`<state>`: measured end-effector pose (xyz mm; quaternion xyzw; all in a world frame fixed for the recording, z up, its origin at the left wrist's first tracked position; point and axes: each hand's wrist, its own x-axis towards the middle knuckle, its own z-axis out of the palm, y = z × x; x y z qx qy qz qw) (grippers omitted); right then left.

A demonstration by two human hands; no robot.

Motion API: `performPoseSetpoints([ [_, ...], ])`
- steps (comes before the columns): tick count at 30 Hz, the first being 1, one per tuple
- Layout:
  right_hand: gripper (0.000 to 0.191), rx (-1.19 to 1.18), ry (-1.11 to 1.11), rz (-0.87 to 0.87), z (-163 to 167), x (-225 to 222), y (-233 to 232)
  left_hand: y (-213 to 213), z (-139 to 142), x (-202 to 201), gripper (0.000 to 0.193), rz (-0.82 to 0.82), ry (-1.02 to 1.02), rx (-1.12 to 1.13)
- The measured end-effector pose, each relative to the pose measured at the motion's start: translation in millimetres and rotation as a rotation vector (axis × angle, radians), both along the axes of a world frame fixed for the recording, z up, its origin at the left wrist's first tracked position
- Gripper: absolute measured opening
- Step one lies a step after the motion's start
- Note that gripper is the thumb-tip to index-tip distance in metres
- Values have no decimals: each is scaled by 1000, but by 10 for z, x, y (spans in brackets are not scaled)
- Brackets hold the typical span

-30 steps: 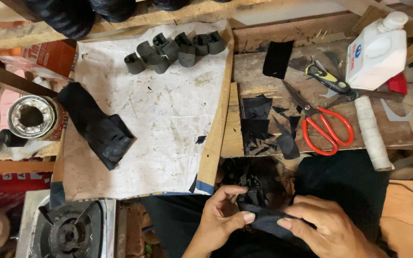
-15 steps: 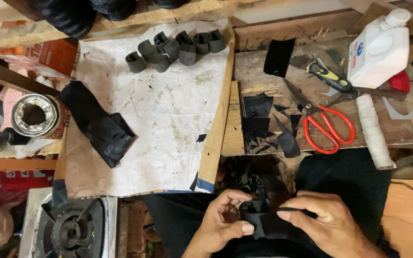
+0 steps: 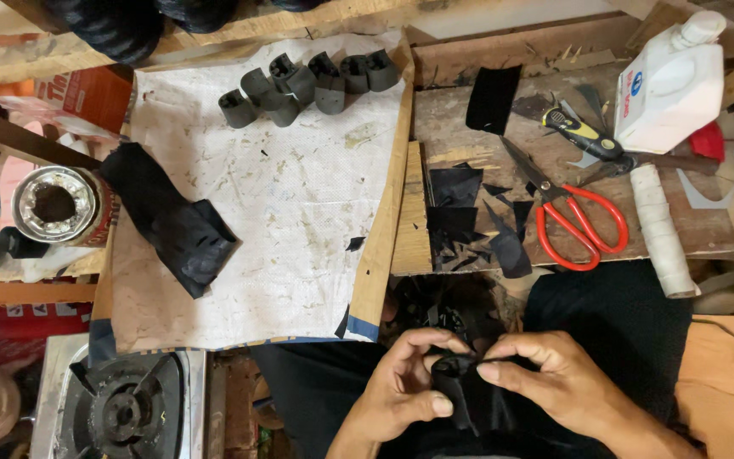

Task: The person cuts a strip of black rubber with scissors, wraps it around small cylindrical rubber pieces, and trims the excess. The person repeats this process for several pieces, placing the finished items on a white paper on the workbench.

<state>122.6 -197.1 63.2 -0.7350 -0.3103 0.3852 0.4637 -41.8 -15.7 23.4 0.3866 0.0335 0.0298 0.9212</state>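
Head view: small black flexible rubber piece point(image 3: 462, 387) held low over the lap, pinched between both hands. Left hand point(image 3: 401, 393) grip clenched on its left edge; right hand point(image 3: 554, 382) grip grasping its top. Beyond, on the wooden desk point(image 3: 469, 144): black offcuts point(image 3: 456, 208), red-handled scissors point(image 3: 573, 212).

Two bare hands, the left hand point(image 3: 401, 387) and right hand point(image 3: 558, 382), at the bottom of the frame, without gloves, rings or sleeves; black trousers point(image 3: 613, 323) cover the lap.
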Motion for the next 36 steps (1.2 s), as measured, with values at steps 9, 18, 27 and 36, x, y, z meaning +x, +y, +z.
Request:
performPoseSetpoints([
  [9,17,-14,-246,-147,165,-103,52,-59,205,39,69,36,234,132],
  [18,21,-43,-310,8,387,80,-9,6,387,74,61,81,324,439],
  [27,25,-120,-684,-277,270,539,-8,37,112,108,60,59,374,73],
  [36,44,-353,-964,-274,-30,1178,-165,45,51,76,61,184,322,-96],
])
